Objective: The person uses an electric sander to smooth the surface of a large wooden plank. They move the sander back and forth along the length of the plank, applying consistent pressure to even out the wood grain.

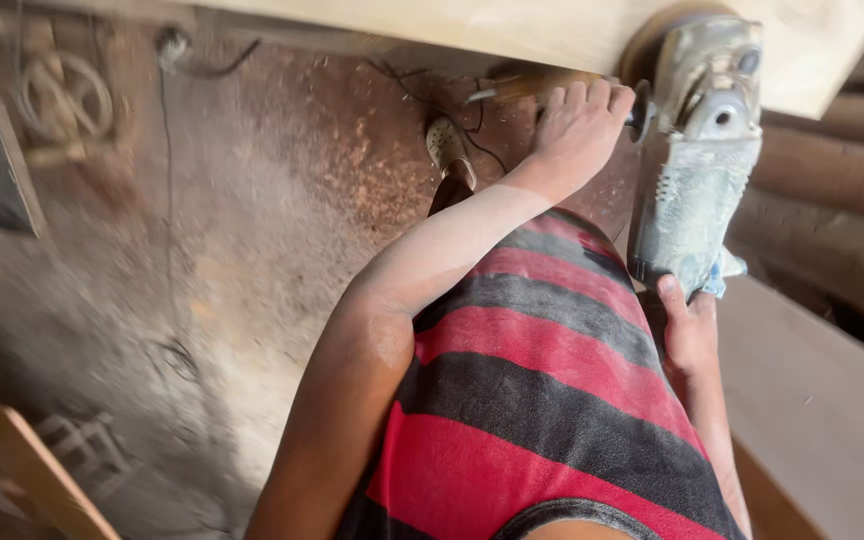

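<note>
A dusty grey angle grinder (697, 170) is pressed with its round sanding disc (652, 40) against the edge of a pale wooden board (552, 30) at the top of the head view. My left hand (577, 125) is closed around the grinder's dark side handle (640, 112). My right hand (687, 325) grips the rear of the grinder's body from below. My red and black striped shirt (542, 400) fills the lower middle.
The floor (252, 230) is covered in sawdust, with a black cable (167, 150) trailing across it. My sandalled foot (449, 155) stands below the board. A flat wooden panel (822, 400) lies at right, a wooden piece (27, 460) at lower left.
</note>
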